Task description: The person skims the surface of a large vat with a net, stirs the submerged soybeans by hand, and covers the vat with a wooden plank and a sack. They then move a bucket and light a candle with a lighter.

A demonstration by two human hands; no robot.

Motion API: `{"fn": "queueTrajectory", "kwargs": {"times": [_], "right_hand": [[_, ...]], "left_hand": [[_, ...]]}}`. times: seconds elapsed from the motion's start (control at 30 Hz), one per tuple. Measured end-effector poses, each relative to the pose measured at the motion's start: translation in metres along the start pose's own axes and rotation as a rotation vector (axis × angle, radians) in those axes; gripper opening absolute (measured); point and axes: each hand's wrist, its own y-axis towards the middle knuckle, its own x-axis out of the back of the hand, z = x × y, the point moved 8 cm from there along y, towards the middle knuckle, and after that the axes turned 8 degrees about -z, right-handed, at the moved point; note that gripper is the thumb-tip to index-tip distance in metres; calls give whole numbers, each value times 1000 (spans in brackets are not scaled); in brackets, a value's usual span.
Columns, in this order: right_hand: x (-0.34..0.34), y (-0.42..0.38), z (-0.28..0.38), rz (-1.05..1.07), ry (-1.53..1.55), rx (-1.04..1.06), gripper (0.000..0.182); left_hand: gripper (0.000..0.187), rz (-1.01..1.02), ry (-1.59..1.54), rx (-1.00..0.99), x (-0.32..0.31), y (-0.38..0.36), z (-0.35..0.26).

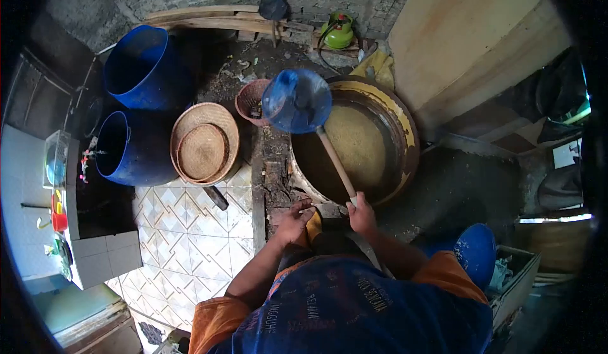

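My right hand (361, 213) is closed round the wooden handle (337, 164) of a long ladle. The ladle's blue plastic bowl (304, 110) is tilted over the left rim of a large round vat (408, 132), beside a small red basket (251, 97). Pale, grainy liquid (354, 145) fills the vat. My left hand (295, 220) is held low in front of the vat's near left side, fingers apart, with nothing in it.
Two blue barrels (147, 145) (136, 69) and stacked woven trays (201, 152) stand at the left. A green gas cylinder (341, 35) is by the brick wall. A blue container (476, 252) and a crate (520, 284) lie at the right. Tiled floor (190, 227) spreads lower left.
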Motion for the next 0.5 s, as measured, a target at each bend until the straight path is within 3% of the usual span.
{"fn": "queueTrajectory", "kwargs": {"times": [0.07, 0.1, 0.17, 0.27, 0.33, 0.4, 0.47, 0.5], "right_hand": [[12, -14, 6, -26, -19, 45, 34], [12, -22, 7, 58, -20, 3, 33], [11, -39, 1, 124, -26, -51, 32], [5, -51, 14, 118, -6, 57, 34], [-8, -63, 36, 259, 75, 120, 39], [-24, -72, 51, 326, 78, 123, 39], [-40, -75, 66, 375, 86, 119, 39], [-47, -77, 83, 373, 155, 235, 42]], "left_hand": [[45, 67, 4, 112, -4, -5, -2], [50, 100, -5, 138, -6, -10, 4], [52, 163, 35, 158, -13, -16, 15], [58, 181, 60, 136, -20, -28, 0], [66, 168, -201, 269, -22, -33, 15], [62, 124, -262, 238, -19, -34, 21], [48, -75, -465, 209, -1, -32, 19], [42, -177, -562, 200, 9, -32, 18]]}}
